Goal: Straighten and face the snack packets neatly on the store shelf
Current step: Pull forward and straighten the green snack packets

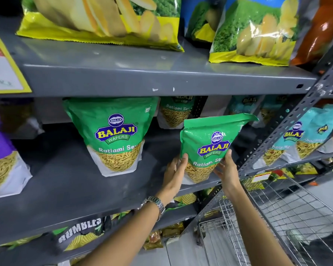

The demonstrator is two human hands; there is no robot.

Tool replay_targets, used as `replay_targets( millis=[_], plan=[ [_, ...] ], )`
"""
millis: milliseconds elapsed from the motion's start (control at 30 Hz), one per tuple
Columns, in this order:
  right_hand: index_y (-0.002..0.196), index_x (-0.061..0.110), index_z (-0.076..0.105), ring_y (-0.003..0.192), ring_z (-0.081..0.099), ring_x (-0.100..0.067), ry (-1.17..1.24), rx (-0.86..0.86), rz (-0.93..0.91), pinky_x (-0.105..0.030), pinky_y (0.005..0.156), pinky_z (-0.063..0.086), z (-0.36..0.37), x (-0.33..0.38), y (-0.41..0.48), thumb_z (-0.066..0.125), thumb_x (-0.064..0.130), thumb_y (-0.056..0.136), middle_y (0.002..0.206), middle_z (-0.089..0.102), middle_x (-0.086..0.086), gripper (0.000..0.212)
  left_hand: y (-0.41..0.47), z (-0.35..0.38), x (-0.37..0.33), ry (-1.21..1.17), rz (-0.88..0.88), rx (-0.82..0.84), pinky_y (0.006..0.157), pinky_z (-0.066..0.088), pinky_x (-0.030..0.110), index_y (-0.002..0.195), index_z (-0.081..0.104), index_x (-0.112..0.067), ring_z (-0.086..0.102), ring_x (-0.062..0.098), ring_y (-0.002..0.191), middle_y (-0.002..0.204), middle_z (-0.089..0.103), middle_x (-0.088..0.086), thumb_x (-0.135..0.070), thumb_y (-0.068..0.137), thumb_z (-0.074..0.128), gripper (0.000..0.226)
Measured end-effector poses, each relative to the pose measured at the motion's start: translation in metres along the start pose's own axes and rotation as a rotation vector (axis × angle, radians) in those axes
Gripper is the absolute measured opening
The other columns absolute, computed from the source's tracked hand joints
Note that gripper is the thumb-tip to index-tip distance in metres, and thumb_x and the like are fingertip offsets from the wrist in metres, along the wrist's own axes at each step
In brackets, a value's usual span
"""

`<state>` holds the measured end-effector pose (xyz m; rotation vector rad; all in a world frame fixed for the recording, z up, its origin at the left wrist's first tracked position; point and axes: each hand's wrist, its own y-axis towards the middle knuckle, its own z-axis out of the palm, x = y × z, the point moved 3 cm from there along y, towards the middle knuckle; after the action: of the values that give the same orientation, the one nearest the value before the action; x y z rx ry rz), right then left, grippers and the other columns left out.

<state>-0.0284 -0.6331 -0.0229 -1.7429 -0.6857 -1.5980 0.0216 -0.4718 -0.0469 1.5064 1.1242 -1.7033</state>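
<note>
I hold a green Ratlami Sev packet [210, 144] upright at the front right of the grey middle shelf [69, 187]. My left hand [176, 170] grips its lower left edge and my right hand [227, 167] its lower right edge. The packet's front faces me and its top leans slightly right. A second green Ratlami Sev packet [112, 135] stands to the left, facing front. A third one [174, 112] stands farther back between the two.
Big yellow chip bags [104, 20] fill the upper shelf [161, 81]. A purple packet [2, 162] stands at the far left. Teal packets [296, 139] sit beyond the slotted upright post [273, 143]. A wire basket [277, 223] is at the lower right.
</note>
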Motion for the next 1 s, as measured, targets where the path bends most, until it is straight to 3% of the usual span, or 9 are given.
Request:
replay_targets(
  millis=[167,300,400,467,533,633,733,833,1000],
  plan=[
    [0.122,0.02,0.052,0.123,0.047,-0.023,0.02,-0.069,0.0,-0.042,0.106,0.035,0.0,-0.002,-0.002,0.025,0.055,0.093,0.129,0.055,-0.005,0.054,-0.004,0.001,-0.006,-0.023,0.036,0.024,0.113,0.027,0.041,0.134,0.041,-0.037,0.032,0.015,0.136,0.145,0.039,-0.009,-0.071,0.083,0.03,0.062],
    [0.117,0.011,0.053,0.105,0.053,-0.016,0.041,-0.63,-0.345,-0.044,0.098,0.045,0.015,-0.003,-0.049,0.045,0.035,0.092,0.116,0.058,-0.007,0.036,-0.025,-0.017,-0.008,-0.122,0.207,-0.186,0.102,0.029,0.019,0.134,0.041,-0.031,0.036,-0.005,0.124,0.136,0.039,-0.017,-0.048,0.09,0.046,0.047],
    [0.102,0.019,0.055,0.092,0.056,-0.012,-0.094,-0.234,-0.56,-0.029,0.083,0.046,0.084,-0.014,-0.108,0.048,0.036,0.087,0.099,0.061,0.005,0.024,-0.051,-0.064,0.011,-0.312,0.387,-0.574,0.09,0.042,0.012,0.11,0.054,-0.03,0.056,-0.005,0.105,0.117,0.059,-0.008,-0.036,0.082,0.059,0.029],
    [0.109,0.021,0.056,0.099,0.058,-0.002,-0.134,0.137,-0.486,-0.016,0.087,0.044,0.132,-0.021,-0.121,0.049,0.04,0.086,0.105,0.062,0.015,0.031,-0.062,-0.108,0.023,-0.365,0.474,-0.826,0.085,0.043,0.015,0.104,0.053,-0.027,0.058,0.001,0.095,0.105,0.059,-0.004,-0.041,0.08,0.063,0.03],
    [0.122,0.02,0.051,0.107,0.054,0.008,-0.078,0.247,-0.387,-0.007,0.088,0.041,0.166,-0.021,-0.107,0.052,0.039,0.089,0.117,0.057,0.021,0.037,-0.062,-0.15,0.026,-0.342,0.498,-0.961,0.088,0.042,0.014,0.113,0.051,-0.018,0.056,-0.004,0.097,0.11,0.056,0.002,-0.047,0.082,0.06,0.043],
    [0.13,0.017,0.044,0.118,0.049,0.001,0.155,0.152,-0.148,-0.011,0.094,0.039,0.196,-0.011,-0.059,0.045,0.025,0.095,0.126,0.052,0.009,0.036,-0.038,-0.205,0.027,-0.284,0.315,-0.892,0.105,0.034,0.02,0.136,0.039,-0.01,0.045,0.001,0.118,0.141,0.042,0.01,-0.033,0.092,0.052,0.05],
    [0.132,0.008,0.045,0.111,0.055,-0.02,0.26,0.173,0.038,-0.034,0.099,0.044,0.213,-0.008,-0.024,0.038,0.021,0.097,0.129,0.053,-0.01,0.038,-0.018,-0.23,0.023,-0.19,0.13,-0.576,0.115,0.028,0.041,0.139,0.036,-0.025,0.038,0.011,0.133,0.15,0.037,-0.002,-0.06,0.087,0.041,0.062],
    [0.116,0.01,0.056,0.078,0.063,-0.005,0.16,0.295,0.064,-0.024,0.075,0.047,0.215,-0.01,-0.015,0.032,0.019,0.099,0.096,0.069,0.004,0.031,-0.015,-0.23,0.018,-0.161,0.095,-0.327,0.107,0.034,0.033,0.113,0.052,-0.04,0.05,0.008,0.118,0.133,0.051,-0.009,-0.053,0.094,0.03,0.032],
    [0.084,0.018,0.05,0.047,0.057,0.002,0.115,0.377,-0.025,-0.016,0.061,0.048,0.205,-0.008,-0.029,0.035,0.014,0.096,0.05,0.062,0.017,0.021,-0.026,-0.228,0.016,-0.114,0.096,-0.314,0.111,0.036,0.038,0.092,0.061,-0.059,0.054,0.005,0.118,0.113,0.061,-0.025,-0.07,0.079,0.038,0.028]
  ],
)
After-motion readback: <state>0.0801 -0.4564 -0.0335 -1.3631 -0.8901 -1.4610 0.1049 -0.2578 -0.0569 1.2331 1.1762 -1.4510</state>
